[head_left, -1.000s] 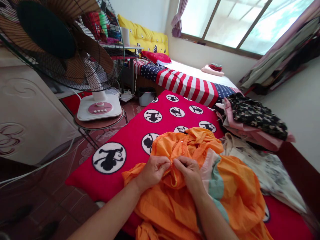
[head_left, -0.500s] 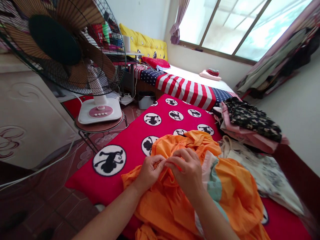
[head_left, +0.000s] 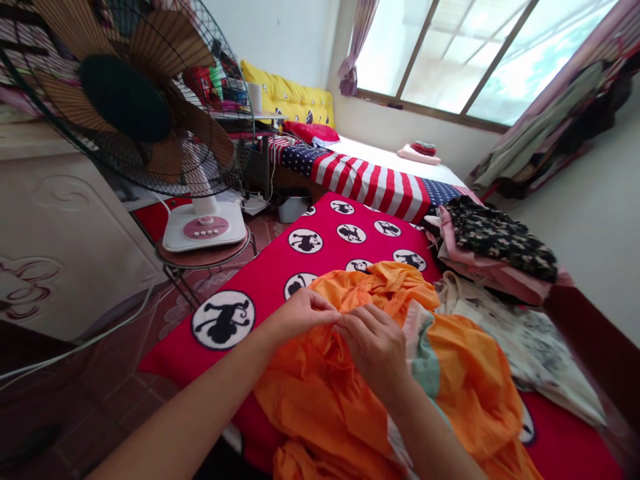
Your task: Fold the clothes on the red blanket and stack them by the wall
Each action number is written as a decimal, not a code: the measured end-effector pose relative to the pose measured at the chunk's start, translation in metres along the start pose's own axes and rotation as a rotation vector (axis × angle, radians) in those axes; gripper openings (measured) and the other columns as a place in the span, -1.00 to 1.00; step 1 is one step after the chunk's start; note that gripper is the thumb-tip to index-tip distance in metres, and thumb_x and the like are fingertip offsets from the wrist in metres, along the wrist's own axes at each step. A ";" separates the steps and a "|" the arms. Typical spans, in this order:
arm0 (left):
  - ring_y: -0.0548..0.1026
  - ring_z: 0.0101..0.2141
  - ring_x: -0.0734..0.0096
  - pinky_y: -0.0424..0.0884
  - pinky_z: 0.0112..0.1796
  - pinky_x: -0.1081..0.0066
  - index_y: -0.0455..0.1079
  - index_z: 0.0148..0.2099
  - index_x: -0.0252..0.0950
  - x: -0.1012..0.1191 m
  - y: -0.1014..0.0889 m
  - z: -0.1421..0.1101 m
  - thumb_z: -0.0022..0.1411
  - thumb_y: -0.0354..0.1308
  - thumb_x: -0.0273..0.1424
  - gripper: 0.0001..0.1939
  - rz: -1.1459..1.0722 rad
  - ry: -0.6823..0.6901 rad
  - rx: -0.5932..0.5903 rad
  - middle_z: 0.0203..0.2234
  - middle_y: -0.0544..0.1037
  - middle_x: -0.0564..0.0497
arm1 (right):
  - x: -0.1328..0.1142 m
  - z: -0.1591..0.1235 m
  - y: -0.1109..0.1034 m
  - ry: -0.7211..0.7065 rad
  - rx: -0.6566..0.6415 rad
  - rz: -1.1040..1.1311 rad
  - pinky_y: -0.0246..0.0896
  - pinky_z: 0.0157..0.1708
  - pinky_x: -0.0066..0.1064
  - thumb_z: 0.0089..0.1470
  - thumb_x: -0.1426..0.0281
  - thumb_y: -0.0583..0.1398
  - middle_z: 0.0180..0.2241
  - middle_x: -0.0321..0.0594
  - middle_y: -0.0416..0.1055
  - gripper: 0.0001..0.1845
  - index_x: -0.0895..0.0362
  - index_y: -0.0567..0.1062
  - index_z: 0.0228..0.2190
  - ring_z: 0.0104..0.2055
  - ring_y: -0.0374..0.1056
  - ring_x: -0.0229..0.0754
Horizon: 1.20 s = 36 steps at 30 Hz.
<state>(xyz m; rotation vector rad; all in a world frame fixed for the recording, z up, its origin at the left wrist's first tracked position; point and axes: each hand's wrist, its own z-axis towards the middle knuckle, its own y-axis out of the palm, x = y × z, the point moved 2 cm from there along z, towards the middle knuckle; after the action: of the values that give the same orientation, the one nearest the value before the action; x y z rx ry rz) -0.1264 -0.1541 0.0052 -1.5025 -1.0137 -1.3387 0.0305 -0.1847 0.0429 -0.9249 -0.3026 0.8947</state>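
Observation:
An orange jacket with white and mint-green panels lies crumpled on a red cover printed with black monkeys in white circles. Over its upper middle, my left hand pinches a small bit of it between thumb and fingers. My right hand is closed in a pinch right beside it, the fingertips of both nearly touching. What exactly lies between the fingertips is too small to make out. Right of the jacket, a pale patterned garment is spread out.
A fan stands on a round stool at the left, its cord trailing down. Folded clothes are stacked at the right edge. Behind are a bed with a stars-and-stripes cover, a bin and hanging clothes.
My left hand has turned, its wrist and forearm now higher and flatter, fingers pointing right. My right hand stays nearly in place, its fingers drawn more together. The view has shifted slightly.

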 end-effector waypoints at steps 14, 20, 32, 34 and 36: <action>0.42 -0.52 0.42 0.25 -0.50 0.50 0.55 -0.47 -0.42 0.053 -0.014 -0.008 -0.03 0.25 -0.28 -0.75 0.119 0.073 0.239 -0.55 0.56 -0.05 | -0.008 0.023 -0.020 -0.154 0.053 -0.100 0.05 -0.34 -0.36 0.24 0.50 0.03 -0.53 -0.23 0.41 -0.69 0.14 0.47 -0.49 -0.41 0.19 -0.23; 0.42 -0.53 0.42 0.27 -0.49 0.49 0.56 -0.41 -0.43 0.058 -0.015 -0.012 0.00 0.25 -0.25 -0.72 0.090 0.087 0.286 -0.54 0.56 -0.05 | -0.012 0.028 -0.028 -0.200 0.109 -0.137 -0.01 -0.37 -0.34 0.19 0.52 0.09 -0.54 -0.25 0.43 -0.74 0.13 0.48 -0.49 -0.43 0.21 -0.24; 0.47 -0.48 0.39 0.32 -0.45 0.51 0.55 -0.43 -0.39 0.064 -0.011 -0.011 0.07 0.18 -0.37 -0.81 0.292 0.166 0.226 -0.54 0.59 -0.03 | -0.005 0.032 -0.011 -0.037 0.098 -0.044 0.06 -0.33 -0.37 0.24 0.43 0.08 -0.48 -0.21 0.41 -0.77 0.15 0.46 -0.43 -0.38 0.24 -0.23; 0.47 -0.49 0.41 0.30 -0.46 0.51 0.54 -0.45 -0.38 0.064 -0.008 -0.013 0.07 0.16 -0.43 -0.84 0.335 0.226 0.286 -0.55 0.57 -0.03 | -0.006 0.031 -0.010 -0.054 0.072 -0.035 0.07 -0.34 -0.37 0.24 0.45 0.06 -0.48 -0.19 0.41 -0.76 0.16 0.46 -0.43 -0.39 0.23 -0.22; 0.46 -0.49 0.41 0.30 -0.45 0.51 0.52 -0.46 -0.38 0.063 -0.006 -0.015 0.08 0.14 -0.44 -0.84 0.339 0.273 0.345 -0.55 0.56 -0.03 | -0.007 0.029 -0.009 -0.080 0.059 -0.047 0.07 -0.35 -0.35 0.24 0.47 0.05 -0.48 -0.18 0.41 -0.75 0.16 0.46 -0.44 -0.41 0.21 -0.21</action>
<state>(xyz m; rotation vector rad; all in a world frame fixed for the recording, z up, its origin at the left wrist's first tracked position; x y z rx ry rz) -0.1302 -0.1646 0.0687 -1.1349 -0.7321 -1.0320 0.0143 -0.1768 0.0686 -0.8258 -0.3638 0.8943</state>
